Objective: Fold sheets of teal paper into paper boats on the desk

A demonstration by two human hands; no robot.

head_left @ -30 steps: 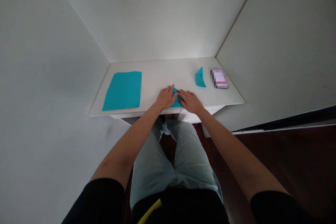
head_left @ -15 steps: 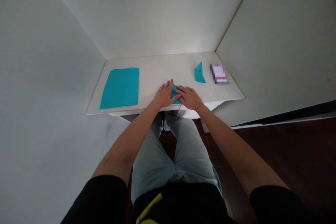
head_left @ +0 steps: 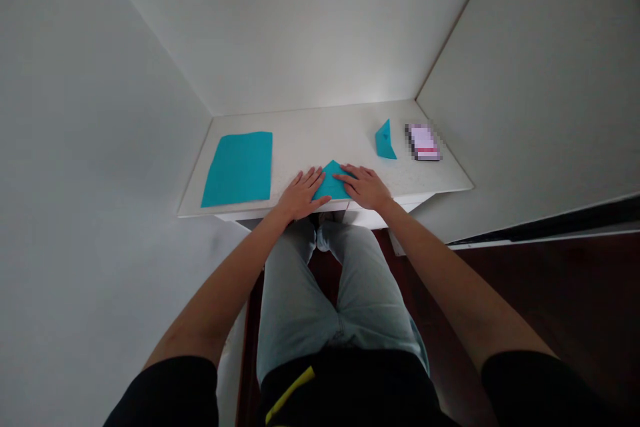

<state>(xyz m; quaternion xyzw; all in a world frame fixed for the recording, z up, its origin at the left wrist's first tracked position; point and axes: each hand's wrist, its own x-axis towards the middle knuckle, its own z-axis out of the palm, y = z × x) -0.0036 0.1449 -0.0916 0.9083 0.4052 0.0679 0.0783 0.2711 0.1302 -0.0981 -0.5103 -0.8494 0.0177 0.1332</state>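
A folded piece of blue paper, pointed at the top like a triangle, lies flat at the front edge of the white tabletop. My left hand rests on its left side with fingers stretched out and the thumb along the lower edge. My right hand lies over the right side, fingers spread, and hides that corner. Neither hand grips the paper; both lie flat on it or beside it.
Blue paper sheets or a single sheet lie at the left of the white tabletop. A folded blue paper boat stands at the right. Beside it is a pixelated phone-like object. White walls enclose the back and sides.
My left hand has slid left, away from my right hand, and more of the folded paper shows between them. My right hand stays on the right side. The whole view has shifted slightly.
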